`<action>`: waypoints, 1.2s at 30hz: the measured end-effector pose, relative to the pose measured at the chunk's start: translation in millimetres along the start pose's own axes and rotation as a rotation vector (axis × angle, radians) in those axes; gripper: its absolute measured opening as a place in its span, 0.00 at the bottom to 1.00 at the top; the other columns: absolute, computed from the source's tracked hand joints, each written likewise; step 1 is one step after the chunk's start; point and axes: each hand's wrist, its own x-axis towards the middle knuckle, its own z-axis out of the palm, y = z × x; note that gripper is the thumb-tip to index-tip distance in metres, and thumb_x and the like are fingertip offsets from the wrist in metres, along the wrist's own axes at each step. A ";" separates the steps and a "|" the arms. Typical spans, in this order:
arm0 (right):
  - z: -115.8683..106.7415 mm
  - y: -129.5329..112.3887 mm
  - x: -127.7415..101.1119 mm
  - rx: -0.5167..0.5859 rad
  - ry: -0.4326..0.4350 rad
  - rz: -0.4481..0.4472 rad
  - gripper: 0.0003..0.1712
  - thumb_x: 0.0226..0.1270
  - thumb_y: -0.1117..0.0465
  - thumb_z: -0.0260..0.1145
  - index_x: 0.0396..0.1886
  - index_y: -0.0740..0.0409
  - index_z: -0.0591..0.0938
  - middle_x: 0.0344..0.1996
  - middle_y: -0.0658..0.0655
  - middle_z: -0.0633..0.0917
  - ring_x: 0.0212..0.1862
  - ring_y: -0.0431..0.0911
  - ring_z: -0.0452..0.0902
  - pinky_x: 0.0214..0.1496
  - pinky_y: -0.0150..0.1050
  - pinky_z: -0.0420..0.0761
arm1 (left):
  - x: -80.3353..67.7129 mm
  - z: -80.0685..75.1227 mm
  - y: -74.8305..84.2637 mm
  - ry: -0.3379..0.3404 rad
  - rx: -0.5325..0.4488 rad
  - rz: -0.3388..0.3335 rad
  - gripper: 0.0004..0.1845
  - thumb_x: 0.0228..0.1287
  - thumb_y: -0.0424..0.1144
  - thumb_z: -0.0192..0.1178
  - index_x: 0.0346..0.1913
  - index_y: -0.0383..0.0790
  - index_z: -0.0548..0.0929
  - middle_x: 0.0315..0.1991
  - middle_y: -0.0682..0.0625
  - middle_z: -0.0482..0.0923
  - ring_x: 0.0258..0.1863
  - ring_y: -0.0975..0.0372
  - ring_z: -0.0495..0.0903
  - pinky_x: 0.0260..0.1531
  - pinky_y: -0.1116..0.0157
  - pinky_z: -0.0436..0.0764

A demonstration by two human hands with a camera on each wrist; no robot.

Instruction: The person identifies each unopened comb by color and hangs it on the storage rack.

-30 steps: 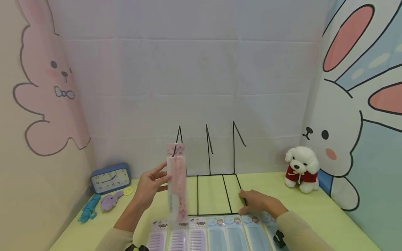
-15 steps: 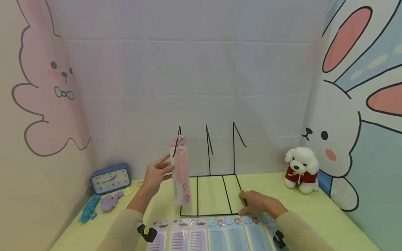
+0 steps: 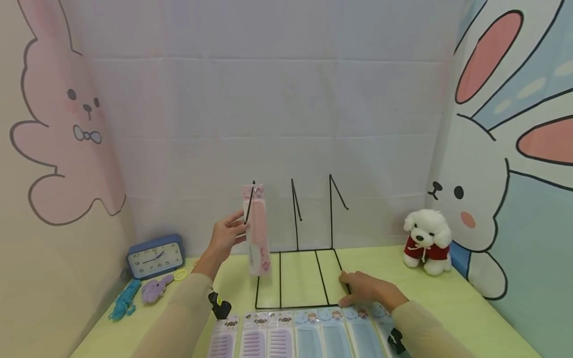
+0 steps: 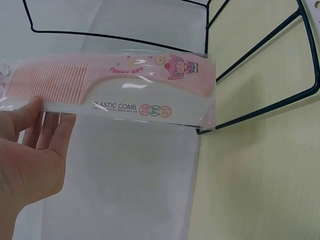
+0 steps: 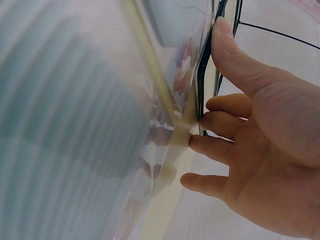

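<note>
My left hand (image 3: 226, 236) pinches a pink comb in a clear packet (image 3: 256, 233), held upright with its top at the left hook (image 3: 252, 188) of a black wire rack (image 3: 331, 214). The left wrist view shows the comb (image 4: 115, 82), marked "plastic comb", with the left hand's fingers (image 4: 47, 130) at the toothed end and the rack's wire (image 4: 206, 30) behind it. My right hand (image 3: 362, 291) rests on the front right corner of the rack's base. In the right wrist view the right hand (image 5: 260, 145) lies with thumb and fingertips against the base wire (image 5: 204, 65).
A row of packaged purple combs (image 3: 252, 338) and blue combs (image 3: 331, 335) lies along the table's front edge. A blue clock (image 3: 155, 256), a purple trinket (image 3: 154, 288), teal cord (image 3: 122, 301) and yellow ring (image 3: 180, 274) sit at left. A plush dog (image 3: 426, 241) stands at right.
My left hand has lifted the pink comb up and back from over the row of combs to the rack's left hook. The right hand has stayed on the base.
</note>
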 end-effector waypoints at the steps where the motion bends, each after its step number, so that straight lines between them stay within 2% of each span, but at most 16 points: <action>1: -0.1 -0.2 -0.3 0.002 0.000 0.001 0.47 0.60 0.45 0.74 0.72 0.65 0.70 0.72 0.66 0.68 0.72 0.66 0.59 0.71 0.60 0.62 | 2.4 -0.6 -0.8 -0.007 0.006 0.000 0.28 0.70 0.29 0.61 0.71 0.37 0.72 0.59 0.36 0.77 0.43 0.63 0.85 0.53 0.54 0.82; 5: -0.4 -0.8 -1.7 0.024 0.002 -0.004 0.46 0.60 0.46 0.74 0.72 0.65 0.70 0.72 0.66 0.68 0.72 0.66 0.59 0.71 0.61 0.62 | 10.4 -3.4 -3.6 -0.013 0.026 -0.002 0.26 0.72 0.32 0.61 0.71 0.36 0.72 0.64 0.34 0.74 0.47 0.61 0.84 0.56 0.53 0.79; 10: -0.7 0.0 -3.7 0.027 0.009 -0.006 0.45 0.60 0.46 0.74 0.71 0.64 0.70 0.72 0.66 0.68 0.72 0.66 0.59 0.71 0.60 0.62 | 15.0 -4.5 -5.4 -0.016 0.042 -0.017 0.25 0.73 0.33 0.59 0.70 0.34 0.72 0.65 0.34 0.73 0.53 0.55 0.82 0.59 0.53 0.77; 17: -3.0 -1.9 -3.5 0.006 0.026 -0.011 0.46 0.60 0.45 0.74 0.72 0.66 0.69 0.71 0.67 0.68 0.72 0.66 0.60 0.71 0.60 0.62 | 14.5 -5.5 -4.5 -0.056 0.067 -0.004 0.22 0.74 0.33 0.58 0.67 0.28 0.73 0.63 0.33 0.72 0.61 0.45 0.76 0.60 0.52 0.76; 22: -1.5 -3.1 -2.8 0.007 0.014 0.000 0.47 0.60 0.45 0.74 0.72 0.66 0.69 0.71 0.66 0.69 0.71 0.66 0.61 0.70 0.60 0.63 | 11.1 -8.7 -6.2 -0.087 0.096 -0.034 0.21 0.74 0.31 0.57 0.65 0.24 0.73 0.63 0.30 0.71 0.63 0.41 0.73 0.62 0.49 0.74; 27: -0.1 -4.0 -3.4 0.001 0.014 0.002 0.46 0.59 0.46 0.75 0.71 0.66 0.70 0.71 0.67 0.69 0.71 0.66 0.61 0.70 0.61 0.63 | 12.0 -12.5 -14.9 -0.100 0.110 -0.058 0.22 0.75 0.33 0.57 0.65 0.24 0.72 0.63 0.30 0.71 0.62 0.40 0.73 0.62 0.47 0.73; 31: 1.8 -3.5 -2.9 -0.003 0.014 -0.003 0.46 0.60 0.46 0.74 0.71 0.65 0.71 0.71 0.66 0.68 0.71 0.67 0.60 0.71 0.61 0.62 | 10.7 -20.1 -24.8 -0.152 0.153 -0.073 0.25 0.75 0.34 0.58 0.69 0.26 0.69 0.66 0.30 0.69 0.65 0.40 0.71 0.62 0.47 0.73; 36: 2.2 -1.5 -1.2 -0.010 0.006 -0.006 0.46 0.60 0.45 0.74 0.71 0.65 0.70 0.71 0.66 0.68 0.72 0.66 0.61 0.70 0.60 0.63 | 1.1 -33.3 -34.8 -0.175 0.207 -0.094 0.28 0.74 0.34 0.58 0.73 0.30 0.65 0.67 0.30 0.68 0.65 0.40 0.70 0.62 0.47 0.74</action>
